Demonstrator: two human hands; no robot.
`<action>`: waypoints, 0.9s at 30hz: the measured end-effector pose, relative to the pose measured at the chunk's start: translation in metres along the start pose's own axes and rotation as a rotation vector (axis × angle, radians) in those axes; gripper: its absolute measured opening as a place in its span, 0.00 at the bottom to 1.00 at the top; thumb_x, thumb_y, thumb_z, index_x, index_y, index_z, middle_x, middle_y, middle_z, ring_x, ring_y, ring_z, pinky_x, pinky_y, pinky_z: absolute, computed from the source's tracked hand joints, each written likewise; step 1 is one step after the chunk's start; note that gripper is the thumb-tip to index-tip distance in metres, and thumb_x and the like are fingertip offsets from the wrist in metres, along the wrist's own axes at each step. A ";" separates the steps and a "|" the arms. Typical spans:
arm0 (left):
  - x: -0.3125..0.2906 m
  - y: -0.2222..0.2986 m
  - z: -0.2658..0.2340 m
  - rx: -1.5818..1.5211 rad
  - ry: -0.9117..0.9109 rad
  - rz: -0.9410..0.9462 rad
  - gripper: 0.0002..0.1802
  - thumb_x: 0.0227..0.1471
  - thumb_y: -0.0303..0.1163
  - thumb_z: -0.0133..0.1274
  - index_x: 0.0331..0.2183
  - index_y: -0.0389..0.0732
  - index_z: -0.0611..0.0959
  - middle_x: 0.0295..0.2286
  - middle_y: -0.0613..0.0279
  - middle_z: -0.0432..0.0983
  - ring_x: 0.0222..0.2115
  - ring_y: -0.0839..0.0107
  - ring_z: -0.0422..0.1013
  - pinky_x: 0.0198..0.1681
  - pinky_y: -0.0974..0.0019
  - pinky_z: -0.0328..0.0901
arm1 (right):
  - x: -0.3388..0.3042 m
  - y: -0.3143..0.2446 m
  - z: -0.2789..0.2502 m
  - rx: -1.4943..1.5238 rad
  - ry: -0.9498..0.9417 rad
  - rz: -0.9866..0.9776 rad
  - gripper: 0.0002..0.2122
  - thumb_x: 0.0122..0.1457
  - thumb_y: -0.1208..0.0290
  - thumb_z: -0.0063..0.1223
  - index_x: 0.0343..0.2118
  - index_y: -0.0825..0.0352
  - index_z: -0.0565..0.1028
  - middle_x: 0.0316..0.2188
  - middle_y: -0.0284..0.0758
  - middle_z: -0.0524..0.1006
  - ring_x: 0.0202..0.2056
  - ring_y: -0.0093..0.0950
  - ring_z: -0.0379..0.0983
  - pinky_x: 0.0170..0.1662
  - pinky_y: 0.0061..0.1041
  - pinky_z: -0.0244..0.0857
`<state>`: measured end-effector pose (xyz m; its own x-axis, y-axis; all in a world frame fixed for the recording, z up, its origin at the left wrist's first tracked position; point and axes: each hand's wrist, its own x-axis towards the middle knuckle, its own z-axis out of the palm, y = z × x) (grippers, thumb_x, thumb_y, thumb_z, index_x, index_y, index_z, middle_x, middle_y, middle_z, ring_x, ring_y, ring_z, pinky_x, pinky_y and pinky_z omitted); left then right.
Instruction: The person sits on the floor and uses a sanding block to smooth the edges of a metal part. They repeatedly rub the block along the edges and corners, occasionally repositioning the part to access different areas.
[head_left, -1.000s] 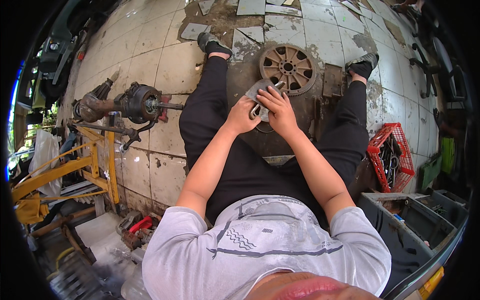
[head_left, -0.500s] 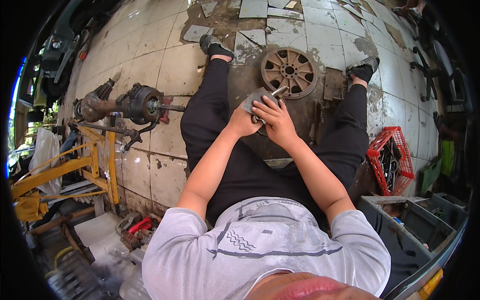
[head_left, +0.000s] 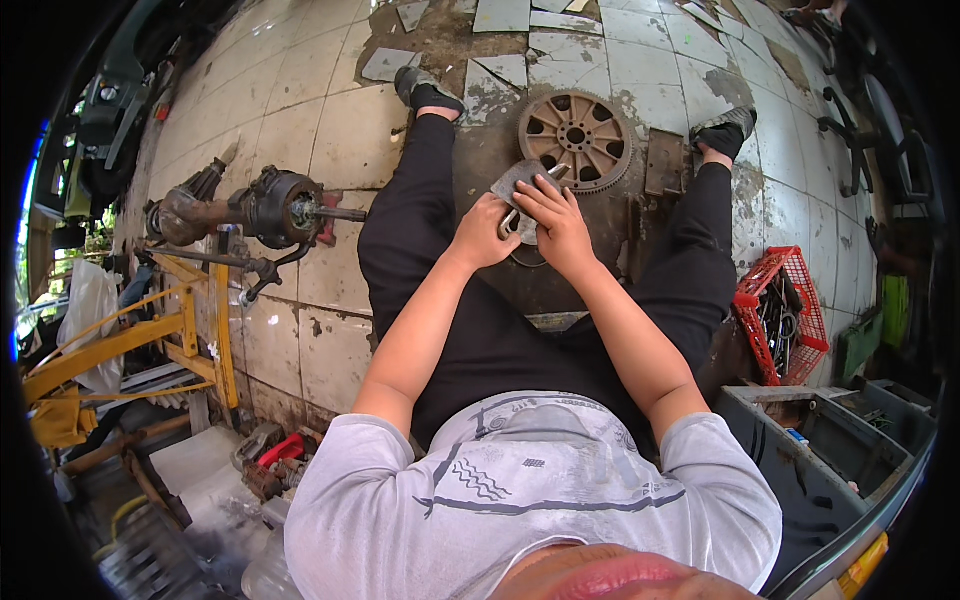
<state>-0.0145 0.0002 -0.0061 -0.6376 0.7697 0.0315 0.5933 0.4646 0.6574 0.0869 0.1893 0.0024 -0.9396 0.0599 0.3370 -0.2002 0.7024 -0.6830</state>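
Between the person's spread legs, above the dirty floor, a metal part point(head_left: 509, 220) is held up in both hands, short of the toothed wheel point(head_left: 597, 150). Long axis runs slantwise: near end back and to the person's left, far end away and to the right, aimed at the wheel's near rim. In the view the tip overlaps that rim; contact or gap can't be judged.

Looks: bare metal, rod-like and bright at the far tip, curved and hook- or ring-like at the near end, darker inside the curve. A flat grey sheet point(head_left: 514, 180), dull and roughly four-sided, lies over its upper left side, edge sticking out beyond the fingers.

Left hand point(head_left: 483, 235): curled round the near end, fingers bent. Right hand point(head_left: 555, 215): laid across the top, fingers long and close together, tips on the sheet; thumb unclear, so can't tell if it grips from below.

Hidden: middle of the part, under the right fingers and sheet. Underside out of sight. Exact shape of the near end hard to make out, partly masked by the left hand. Pale curved rim point(head_left: 529, 257) just below the hands is mostly covered; can't tell what it belongs to.
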 end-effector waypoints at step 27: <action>-0.002 0.004 0.003 -0.022 0.077 0.073 0.32 0.46 0.32 0.64 0.55 0.40 0.82 0.48 0.48 0.83 0.54 0.45 0.77 0.56 0.48 0.74 | 0.001 -0.003 -0.002 -0.062 -0.004 -0.065 0.27 0.59 0.83 0.56 0.61 0.53 0.82 0.67 0.26 0.78 0.73 0.37 0.66 0.70 0.64 0.57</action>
<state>-0.0090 0.0017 -0.0054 -0.6298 0.7645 0.1372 0.6289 0.3982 0.6678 0.0872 0.1886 0.0054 -0.9263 0.0095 0.3767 -0.2438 0.7472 -0.6183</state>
